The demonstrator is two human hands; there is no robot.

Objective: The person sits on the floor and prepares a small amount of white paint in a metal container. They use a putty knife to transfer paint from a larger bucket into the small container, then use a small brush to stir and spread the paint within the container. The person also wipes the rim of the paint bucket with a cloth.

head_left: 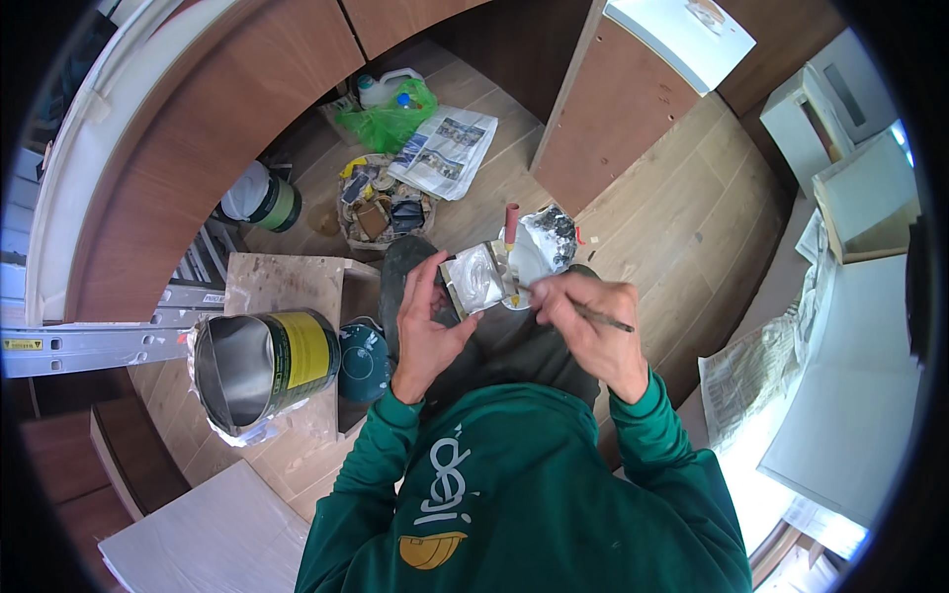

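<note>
Both hands meet at chest height above the person's lap. Left hand [425,331] grips a small square plate [474,280] smeared with pale filler, thumb along its near edge; right hand [593,331] pinches a thin-handled putty knife [593,314], whose blade end rests on the plate. The step in hand appears to be working or scraping filler on the plate; the next stroke likely calls for a steady plate and a flat blade angle. Just left of the person, an open metal can [262,371] with a yellow label lies on its side on a board [282,287], a dark teal lid [364,361] beside it. Farther off on the wooden floor [672,217] sit a basket of odds and ends [386,208], a newspaper [445,148] and a green bag [390,121].
</note>
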